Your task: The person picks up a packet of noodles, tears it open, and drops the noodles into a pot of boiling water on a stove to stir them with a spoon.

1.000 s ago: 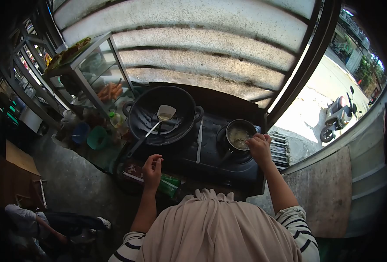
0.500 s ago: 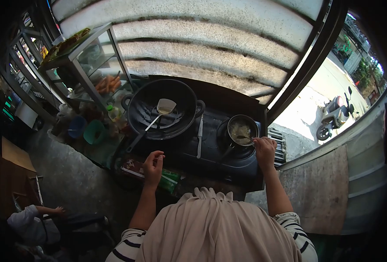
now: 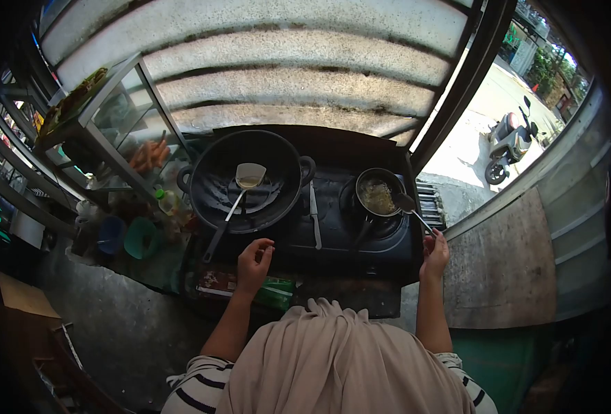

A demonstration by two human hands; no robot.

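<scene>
My right hand (image 3: 435, 257) is closed on the handle of a spoon (image 3: 421, 217), whose dark bowl is raised over the right rim of a small pan (image 3: 365, 200). Yellowish, bubbling food (image 3: 377, 197) covers the pan's bottom. The pan sits on the right burner of a black stove (image 3: 340, 243). Loosely curled and holding nothing, my left hand (image 3: 254, 265) hovers before the stove's front edge, near a large dark wok (image 3: 209, 162). A spatula (image 3: 234, 207) rests inside the wok, its handle over the near rim. Between wok and pan lies a knife (image 3: 314, 217).
A glass display case (image 3: 123, 131) with orange food stands left of the wok. Near it are a bottle (image 3: 167, 201), a teal bowl (image 3: 142, 238) and a blue bowl (image 3: 112, 237). Packets (image 3: 274, 292) lie below the stove front. A scooter (image 3: 509, 148) stands outside at right.
My right hand has drawn back toward me, lifting the spoon from the food to the pan's right side. My left hand stays near the stove front. The camera view has shifted somewhat.
</scene>
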